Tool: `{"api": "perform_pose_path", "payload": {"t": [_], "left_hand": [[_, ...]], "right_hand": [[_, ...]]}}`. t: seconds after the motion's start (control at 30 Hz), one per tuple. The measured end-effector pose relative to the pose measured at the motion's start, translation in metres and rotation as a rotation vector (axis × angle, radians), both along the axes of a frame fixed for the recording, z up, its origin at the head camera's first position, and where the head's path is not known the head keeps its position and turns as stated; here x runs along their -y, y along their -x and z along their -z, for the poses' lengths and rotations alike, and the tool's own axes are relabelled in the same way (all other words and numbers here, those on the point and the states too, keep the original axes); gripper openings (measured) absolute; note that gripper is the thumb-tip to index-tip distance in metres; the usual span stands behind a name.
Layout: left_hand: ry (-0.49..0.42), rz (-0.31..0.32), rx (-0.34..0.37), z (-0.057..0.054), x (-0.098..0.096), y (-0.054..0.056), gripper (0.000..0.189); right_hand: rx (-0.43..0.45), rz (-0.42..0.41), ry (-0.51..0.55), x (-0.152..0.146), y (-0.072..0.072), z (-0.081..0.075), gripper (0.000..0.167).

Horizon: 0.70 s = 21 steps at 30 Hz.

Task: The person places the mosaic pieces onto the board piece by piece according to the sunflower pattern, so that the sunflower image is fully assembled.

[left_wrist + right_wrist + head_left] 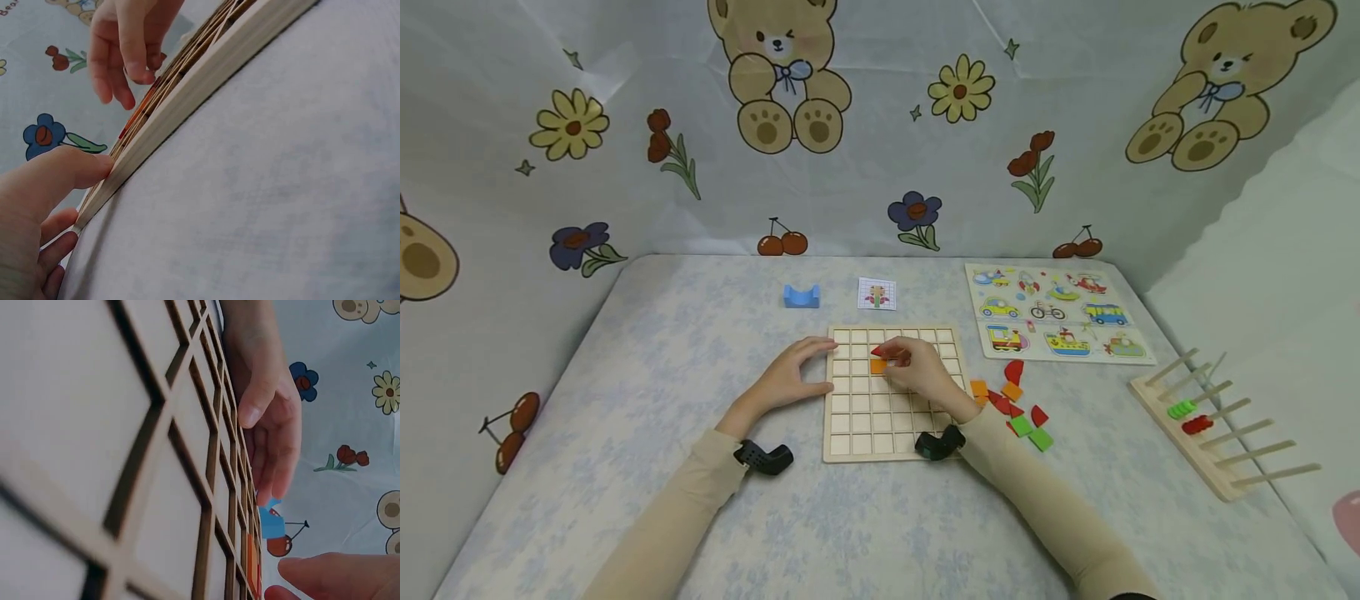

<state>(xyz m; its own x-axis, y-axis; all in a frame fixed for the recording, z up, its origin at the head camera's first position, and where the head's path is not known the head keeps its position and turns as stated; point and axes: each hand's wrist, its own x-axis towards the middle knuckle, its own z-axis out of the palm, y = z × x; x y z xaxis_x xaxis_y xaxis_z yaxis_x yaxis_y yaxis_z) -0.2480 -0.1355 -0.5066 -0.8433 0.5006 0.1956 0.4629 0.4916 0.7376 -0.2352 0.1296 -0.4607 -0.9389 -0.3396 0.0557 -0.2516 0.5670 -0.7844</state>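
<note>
A wooden grid board [861, 422] lies flat on the table. My left hand [784, 375] rests at its left edge; in the left wrist view the thumb touches the rim, with the other fingers lower along the side. Over the upper middle of the grid is my right hand [919, 367], fingers bent downward, fingertips beside a red piece [877, 352] and an orange square [877, 367] in neighbouring cells. In the right wrist view, the orange square [251, 559] sits in the grid near the right thumb [337, 575]. No piece shows between the right fingers.
Red, orange and green pieces [1021, 426] lie scattered right of the board. Behind it are a blue holder [802, 297] and a small pattern card [877, 293]. A vehicle picture puzzle [1045, 312] and a pegged wooden rack [1187, 442] stand on the right.
</note>
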Motion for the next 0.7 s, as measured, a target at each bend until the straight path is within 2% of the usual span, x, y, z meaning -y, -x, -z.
{"api": "perform_pose_path", "payload": {"t": [0.27, 0.5, 0.6, 0.7], "left_hand": [[0.015, -0.001, -0.007, -0.002, -0.001, -0.001, 0.066], [-0.006, -0.009, 0.006, -0.004, 0.003, -0.001, 0.067], [-0.016, -0.007, 0.000, -0.004, 0.004, -0.001, 0.068], [-0.019, -0.004, 0.000, -0.003, 0.004, -0.001, 0.068]], "right_hand": [[-0.071, 0.041, -0.001, -0.063, -0.015, -0.009, 0.029], [-0.026, 0.132, -0.066, -0.123, -0.030, -0.009, 0.031], [0.008, 0.138, -0.072, -0.139, -0.038, -0.005, 0.032], [0.032, 0.103, -0.071, -0.144, -0.046, 0.000, 0.033]]}}
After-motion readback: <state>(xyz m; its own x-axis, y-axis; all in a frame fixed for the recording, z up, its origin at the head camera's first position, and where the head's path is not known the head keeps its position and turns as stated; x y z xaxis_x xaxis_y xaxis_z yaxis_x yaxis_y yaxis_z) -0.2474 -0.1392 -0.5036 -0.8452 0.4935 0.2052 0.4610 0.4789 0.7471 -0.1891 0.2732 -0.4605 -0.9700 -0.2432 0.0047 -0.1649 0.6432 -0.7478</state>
